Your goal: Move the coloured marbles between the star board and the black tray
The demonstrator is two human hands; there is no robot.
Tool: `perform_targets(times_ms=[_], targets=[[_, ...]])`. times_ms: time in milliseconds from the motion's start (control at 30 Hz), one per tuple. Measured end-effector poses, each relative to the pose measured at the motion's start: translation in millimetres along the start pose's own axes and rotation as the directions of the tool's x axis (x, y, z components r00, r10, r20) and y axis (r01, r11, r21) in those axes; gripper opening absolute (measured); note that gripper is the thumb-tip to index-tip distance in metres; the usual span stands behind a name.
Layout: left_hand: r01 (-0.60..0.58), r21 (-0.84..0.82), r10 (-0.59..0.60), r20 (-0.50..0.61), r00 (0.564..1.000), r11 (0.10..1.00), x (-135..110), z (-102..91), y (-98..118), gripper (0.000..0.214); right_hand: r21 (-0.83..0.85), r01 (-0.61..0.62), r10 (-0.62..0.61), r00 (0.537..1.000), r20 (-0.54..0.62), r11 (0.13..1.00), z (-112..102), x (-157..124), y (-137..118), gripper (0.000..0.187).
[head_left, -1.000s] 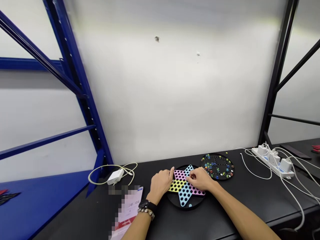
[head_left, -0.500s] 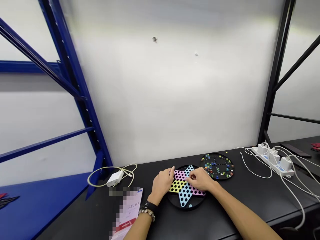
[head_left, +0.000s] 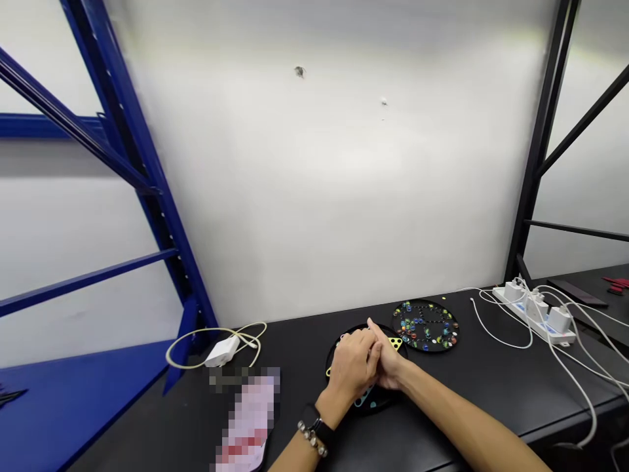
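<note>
My left hand (head_left: 352, 359) and my right hand (head_left: 390, 362) are brought together over a star-shaped, hole-dotted Chinese checkers board. The left fingers are bent and meet the right hand, and whatever lies between the palms is hidden. One right fingertip points up, while the other right fingers are mostly covered. Only edges of the star show: a yellow point (head_left: 396, 343) at the upper right and a blue point (head_left: 362, 398) in front. The star lies on a round black base (head_left: 388, 397), which has a pale blue dot near its front rim.
A round black tray (head_left: 445, 349) with scattered glass marbles sits behind on the right. Farther right lies a white power strip (head_left: 533, 316) with chargers and trailing cables. At left are a white adapter (head_left: 223, 352) with a looped cable and a phone (head_left: 253, 419).
My left hand has moved right and my right hand has turned, so they now meet. Most of the star, visible before, is covered. The phone screen looks dimmer.
</note>
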State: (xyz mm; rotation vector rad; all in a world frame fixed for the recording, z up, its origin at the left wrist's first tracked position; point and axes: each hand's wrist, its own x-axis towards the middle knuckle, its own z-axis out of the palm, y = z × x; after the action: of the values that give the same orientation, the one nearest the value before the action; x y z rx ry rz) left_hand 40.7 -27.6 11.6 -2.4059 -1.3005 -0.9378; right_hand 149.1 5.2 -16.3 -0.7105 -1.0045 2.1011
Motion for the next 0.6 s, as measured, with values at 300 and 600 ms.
perform_targets(times_ms=[300, 600], targets=[[-0.005, -0.080, 0.016, 0.133, 0.991, 0.997, 4, -9.4, 6, 0.020, 0.224, -0.101, 0.132, 0.983, -0.128, 0.969, -4, -6, -20, 0.050], [0.348, 0.261, -0.422, 0.328, 0.846, 0.900, -3, -21.8, -59, 0.022, 0.111, 0.192, -0.162, 0.957, -0.239, 0.975, -18, -12, -28, 0.045]])
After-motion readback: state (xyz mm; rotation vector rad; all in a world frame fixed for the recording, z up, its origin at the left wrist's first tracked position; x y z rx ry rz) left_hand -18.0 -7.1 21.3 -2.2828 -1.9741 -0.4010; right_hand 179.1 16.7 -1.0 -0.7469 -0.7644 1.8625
